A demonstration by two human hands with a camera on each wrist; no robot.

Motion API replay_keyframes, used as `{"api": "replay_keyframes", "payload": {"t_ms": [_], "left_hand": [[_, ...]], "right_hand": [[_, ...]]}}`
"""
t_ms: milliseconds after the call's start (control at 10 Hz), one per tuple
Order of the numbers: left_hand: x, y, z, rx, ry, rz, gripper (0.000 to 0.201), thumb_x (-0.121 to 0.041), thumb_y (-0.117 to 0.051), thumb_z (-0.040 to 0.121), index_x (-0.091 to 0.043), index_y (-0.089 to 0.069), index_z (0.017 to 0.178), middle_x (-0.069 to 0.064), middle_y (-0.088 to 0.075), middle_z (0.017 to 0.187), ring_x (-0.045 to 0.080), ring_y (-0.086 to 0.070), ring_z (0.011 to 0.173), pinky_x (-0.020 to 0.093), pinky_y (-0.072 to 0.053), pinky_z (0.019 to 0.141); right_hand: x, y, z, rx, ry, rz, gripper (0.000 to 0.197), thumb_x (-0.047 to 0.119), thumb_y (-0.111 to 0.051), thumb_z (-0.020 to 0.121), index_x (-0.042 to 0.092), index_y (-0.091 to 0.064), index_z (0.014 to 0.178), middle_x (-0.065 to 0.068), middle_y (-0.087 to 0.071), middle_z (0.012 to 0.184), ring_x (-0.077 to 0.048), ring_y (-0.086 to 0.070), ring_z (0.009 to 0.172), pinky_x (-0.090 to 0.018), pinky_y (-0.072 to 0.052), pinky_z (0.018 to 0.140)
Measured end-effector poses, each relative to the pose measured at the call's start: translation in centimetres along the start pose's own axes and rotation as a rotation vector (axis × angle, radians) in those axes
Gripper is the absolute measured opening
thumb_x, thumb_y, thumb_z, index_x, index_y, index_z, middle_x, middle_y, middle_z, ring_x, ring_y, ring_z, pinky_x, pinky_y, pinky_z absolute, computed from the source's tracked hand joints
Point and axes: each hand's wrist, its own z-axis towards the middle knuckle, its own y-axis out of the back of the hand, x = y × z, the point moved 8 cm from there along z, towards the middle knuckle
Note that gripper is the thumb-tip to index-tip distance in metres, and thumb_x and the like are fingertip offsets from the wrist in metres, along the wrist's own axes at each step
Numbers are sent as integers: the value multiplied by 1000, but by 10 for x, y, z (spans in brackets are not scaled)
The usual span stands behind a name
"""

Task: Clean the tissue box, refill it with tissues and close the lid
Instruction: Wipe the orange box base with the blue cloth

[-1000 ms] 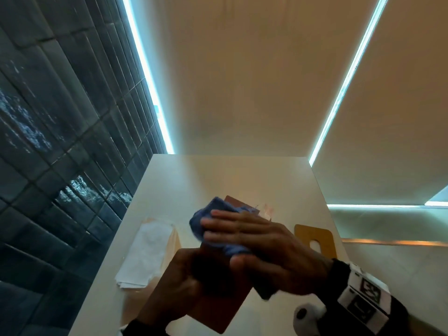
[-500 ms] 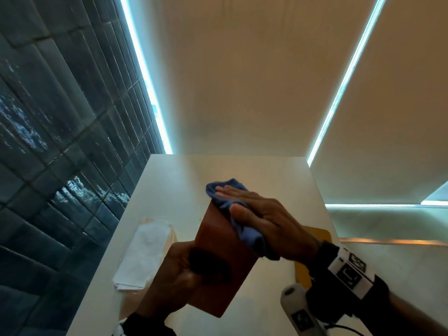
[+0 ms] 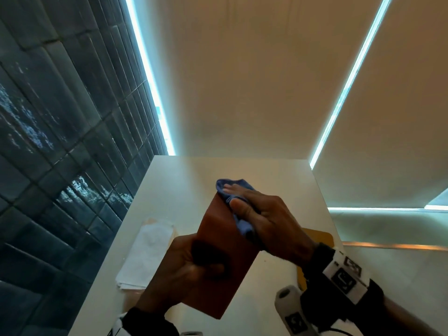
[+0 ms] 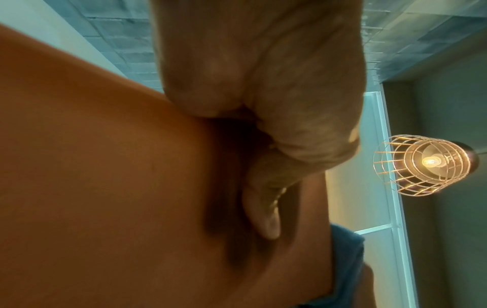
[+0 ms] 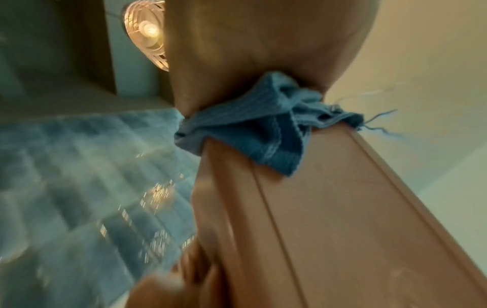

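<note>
A brown tissue box [image 3: 218, 248] is held tilted above the table, and my left hand [image 3: 191, 267] grips its lower end. My right hand [image 3: 254, 212] lies with straight fingers on a bunched blue cloth [image 3: 232, 192] and presses it against the box's upper right side. The left wrist view shows my fingers [image 4: 263, 218] lying along the box [image 4: 105, 166], with the cloth [image 4: 345, 260] at the far edge. In the right wrist view the cloth [image 5: 250, 133] is squeezed between my palm and the box [image 5: 329, 229]. A stack of white tissues [image 3: 148, 253] lies on the table to the left.
The pale table [image 3: 218, 170] runs along a dark tiled wall [image 3: 60, 166] on the left. A tan lid [image 3: 317, 238] lies flat at the right, partly behind my right wrist. A wire pendant lamp [image 4: 424, 164] hangs overhead.
My right hand has slid the cloth from the middle of the box up to its far end. The left hand keeps its grip on the box's lower end.
</note>
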Motion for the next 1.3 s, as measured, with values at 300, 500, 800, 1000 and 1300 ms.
{"api": "replay_keyframes", "payload": {"t_ms": [300,500,800,1000,1300], "left_hand": [[8,-9,5,12,91,-195,21,-4,-54,94,-11,-68,108,8,-75,105,22,-70,101,30,-56,85],[34,-10,16,-112,304,-350,35,-11,-41,101,-9,-75,93,18,-76,97,28,-71,91,38,-55,83],[44,13,34,-248,291,-83,33,-14,-45,100,6,-65,83,34,-66,82,31,-63,71,45,-52,72],[29,2,30,-188,303,-286,18,-2,-53,94,-9,-69,97,17,-74,97,30,-70,92,41,-56,84],[36,-6,34,-179,120,369,35,-8,-67,83,-39,-63,98,-12,-73,98,5,-68,92,36,-59,85]], "right_hand": [[4,-50,-52,41,519,-705,48,40,-37,104,14,-42,144,-4,-35,154,-18,-24,147,-48,-24,118],[-10,-46,-51,-80,327,-619,49,43,-36,103,14,-48,140,-2,-41,151,-13,-30,144,-42,-27,117],[-15,-82,-89,366,677,-654,49,35,-56,96,19,-44,140,-1,-43,150,-15,-30,144,-40,-14,122],[-4,-57,-58,64,378,-560,43,42,-39,102,21,-52,137,3,-45,149,-11,-28,145,-43,-20,119],[-85,-20,-141,262,-234,196,26,35,-48,97,35,-67,114,5,-72,94,-8,-66,87,-54,-52,81]]}}
